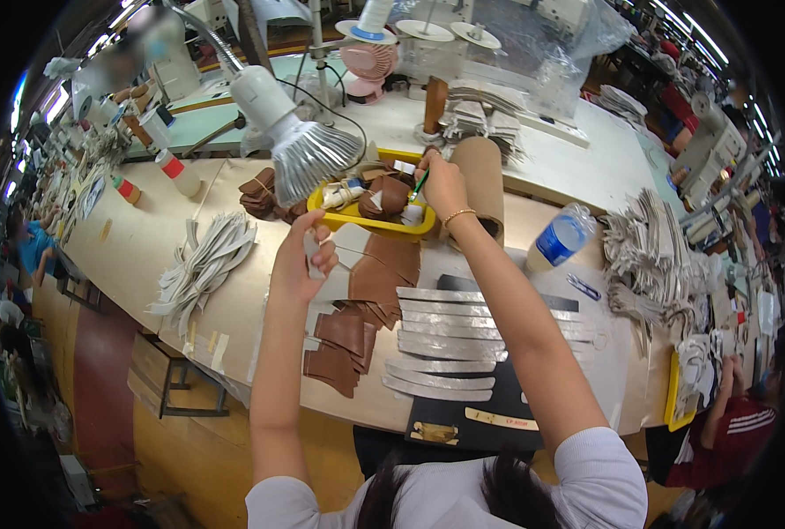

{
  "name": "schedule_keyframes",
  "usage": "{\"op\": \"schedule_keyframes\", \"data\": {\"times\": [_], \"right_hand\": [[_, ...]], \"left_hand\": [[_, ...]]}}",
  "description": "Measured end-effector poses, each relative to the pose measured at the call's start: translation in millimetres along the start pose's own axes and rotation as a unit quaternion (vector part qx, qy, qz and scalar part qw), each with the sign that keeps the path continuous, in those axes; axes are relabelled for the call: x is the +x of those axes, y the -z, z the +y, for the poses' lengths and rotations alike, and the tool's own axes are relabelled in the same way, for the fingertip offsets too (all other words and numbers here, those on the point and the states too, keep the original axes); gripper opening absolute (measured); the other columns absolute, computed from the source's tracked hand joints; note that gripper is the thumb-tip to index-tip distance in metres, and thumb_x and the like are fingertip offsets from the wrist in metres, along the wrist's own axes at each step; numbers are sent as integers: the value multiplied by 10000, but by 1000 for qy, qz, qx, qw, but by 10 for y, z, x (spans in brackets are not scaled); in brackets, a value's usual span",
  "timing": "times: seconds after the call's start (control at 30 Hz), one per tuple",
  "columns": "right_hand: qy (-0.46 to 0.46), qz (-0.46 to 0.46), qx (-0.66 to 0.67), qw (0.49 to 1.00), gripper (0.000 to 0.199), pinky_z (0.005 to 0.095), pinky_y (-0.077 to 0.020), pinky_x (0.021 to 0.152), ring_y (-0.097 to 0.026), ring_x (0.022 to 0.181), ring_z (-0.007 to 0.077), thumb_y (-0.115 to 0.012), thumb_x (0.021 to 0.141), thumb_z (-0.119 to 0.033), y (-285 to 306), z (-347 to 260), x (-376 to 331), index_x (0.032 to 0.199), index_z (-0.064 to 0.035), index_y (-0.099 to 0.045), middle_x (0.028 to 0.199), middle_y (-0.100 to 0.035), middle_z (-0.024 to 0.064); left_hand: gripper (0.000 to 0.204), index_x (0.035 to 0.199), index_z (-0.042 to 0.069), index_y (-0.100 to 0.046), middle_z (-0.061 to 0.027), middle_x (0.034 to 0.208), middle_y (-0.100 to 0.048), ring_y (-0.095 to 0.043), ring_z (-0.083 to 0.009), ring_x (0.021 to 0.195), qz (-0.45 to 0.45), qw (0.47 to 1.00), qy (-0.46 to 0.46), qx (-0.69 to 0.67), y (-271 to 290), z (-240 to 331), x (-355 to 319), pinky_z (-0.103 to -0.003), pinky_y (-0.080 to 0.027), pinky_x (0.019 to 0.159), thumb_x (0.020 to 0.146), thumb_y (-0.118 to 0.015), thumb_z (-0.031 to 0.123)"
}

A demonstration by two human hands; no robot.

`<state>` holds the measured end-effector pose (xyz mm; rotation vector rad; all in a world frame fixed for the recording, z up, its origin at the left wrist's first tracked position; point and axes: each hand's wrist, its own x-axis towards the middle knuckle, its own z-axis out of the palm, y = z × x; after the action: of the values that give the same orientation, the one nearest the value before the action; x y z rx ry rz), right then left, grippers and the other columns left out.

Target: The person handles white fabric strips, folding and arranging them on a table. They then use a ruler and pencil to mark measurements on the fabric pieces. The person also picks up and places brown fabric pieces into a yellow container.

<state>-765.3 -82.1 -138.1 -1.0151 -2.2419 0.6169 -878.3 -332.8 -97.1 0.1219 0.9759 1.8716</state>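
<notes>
While my left hand [304,256] pinches a small pale cut piece [313,251] just left of the frame's middle, fingers clenched on it and lifted clear of the bench so its face is turned up to me, my right hand [443,183] reaches further up the frame. It grips a thin green-handled tool [420,184], tip pointing down into the yellow tray [383,228], which sits close under the lamp [308,159], probably so its contents stay lit. Brown leather pieces [383,196] lie in that tray. Below my hands, more brown pieces [357,317] are fanned in an overlapping stack, and silver strips [450,339] are laid in a neat column on a dark mat [463,423], each edge showing, seemingly so one can be picked at a time. A heap of pale strips [203,264] sits at left on the workbench [128,238], a plastic bottle [560,238] lies at right, and a cardboard tube [483,181] stands just behind my right wrist.
</notes>
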Motion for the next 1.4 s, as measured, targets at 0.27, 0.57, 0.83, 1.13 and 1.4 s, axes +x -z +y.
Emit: {"op": "schedule_keyframes", "data": {"times": [0.27, 0.57, 0.83, 1.13, 1.4], "right_hand": [[133, 1, -149, 980, 140, 465, -469, 824, -629, 973, 320, -630, 848, -95, -426, -53, 296, 987, -97, -645, 944, -702, 114], [222, -151, -224, 937, 268, 463, -511, 804, -655, 976, 313, -578, 830, -82, -627, 27, 700, 1087, -126, -642, 950, -720, 122], [90, -88, 16, 992, 375, 461, -505, 833, -643, 986, 417, -611, 785, -13, -483, 144, 799, 1156, -62, -631, 1028, -678, 250], [-146, -86, 440, 882, 227, 292, -423, 496, -507, 727, 93, -587, 946, -93, -274, 296, 928, 1173, -97, -590, 905, -576, -9], [-106, 21, 408, 906, 260, 316, -459, 793, -508, 895, 143, -546, 1001, -150, -289, 105, 914, 1247, -72, -523, 1035, -603, 24]], "left_hand": [[321, 960, 125, -537, -29, 815, -574, -440, -132, 535, -11, 999, -2, -33, 453, 128, 701, -259, -346, 418, 1013, -294, 328], [266, 939, 96, -551, -12, 734, -570, -438, -107, 493, -46, 998, 20, -29, 512, 46, 754, -258, -329, 396, 1037, -382, 277], [149, 953, 93, -549, -4, 726, -487, -439, -99, 500, 10, 1000, -11, -2, 592, 61, 689, -250, -326, 405, 1015, -480, 210], [94, 1001, 103, -498, -9, 795, -476, -417, -87, 543, -26, 996, -48, 73, 241, -2, 655, -234, -328, 426, 1018, -461, 188], [157, 987, 46, -595, 14, 719, -482, -412, -74, 526, 7, 995, -29, 92, 213, -124, 795, -229, -319, 431, 968, -621, 200]]}}
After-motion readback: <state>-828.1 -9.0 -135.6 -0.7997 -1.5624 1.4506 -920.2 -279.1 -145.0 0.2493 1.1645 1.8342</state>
